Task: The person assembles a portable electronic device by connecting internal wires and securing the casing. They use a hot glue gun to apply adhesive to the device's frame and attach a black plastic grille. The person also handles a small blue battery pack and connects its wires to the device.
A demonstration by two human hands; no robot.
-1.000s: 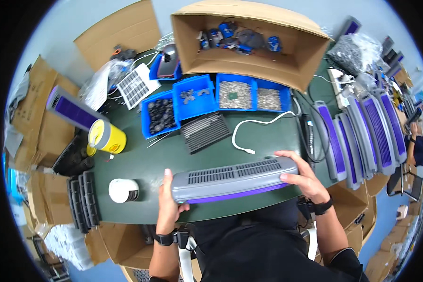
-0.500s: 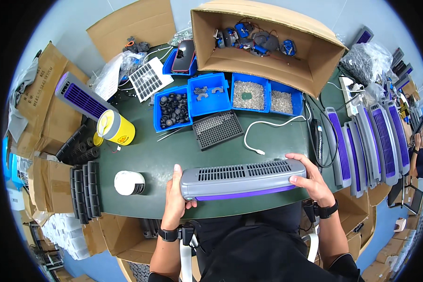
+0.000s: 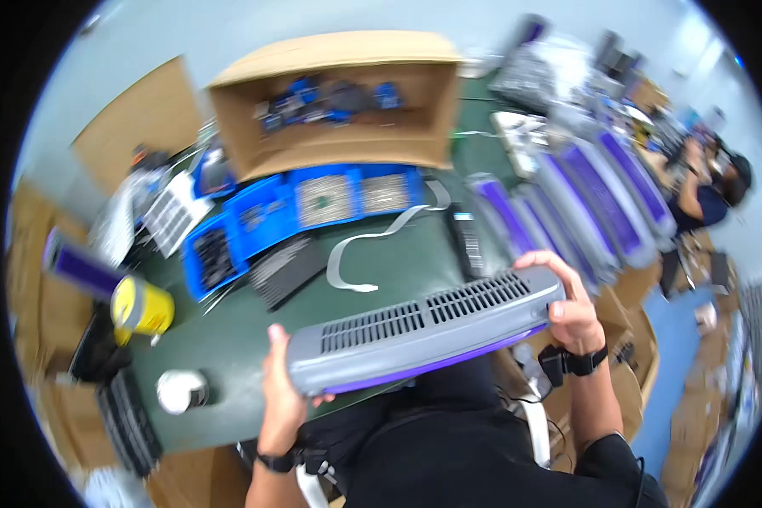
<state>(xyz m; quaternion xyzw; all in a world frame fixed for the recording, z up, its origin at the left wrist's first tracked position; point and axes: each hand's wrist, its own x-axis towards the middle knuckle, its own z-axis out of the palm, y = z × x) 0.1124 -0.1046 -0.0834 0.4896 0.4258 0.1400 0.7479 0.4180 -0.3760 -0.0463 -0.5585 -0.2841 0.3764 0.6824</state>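
Note:
A long grey housing (image 3: 423, 330) with vent slots on top and a purple strip along its near edge is held above the near edge of the green table (image 3: 245, 330). My left hand (image 3: 281, 391) grips its left end. My right hand (image 3: 571, 305) grips its right end, a dark band on that wrist. The housing tilts up toward the right. The picture is blurred by motion.
Behind stand blue bins (image 3: 300, 207) of small parts, a big open cardboard box (image 3: 339, 110), a black grille (image 3: 284, 271) and a white cable (image 3: 372, 245). A yellow can (image 3: 141, 307) and white roll (image 3: 182, 389) sit left. Several similar housings (image 3: 567, 203) lie right. Another person (image 3: 707, 190) sits far right.
The view has swung to the right and blurred. The housing, still in both hands, has tilted up at its right end and moved toward the row of housings.

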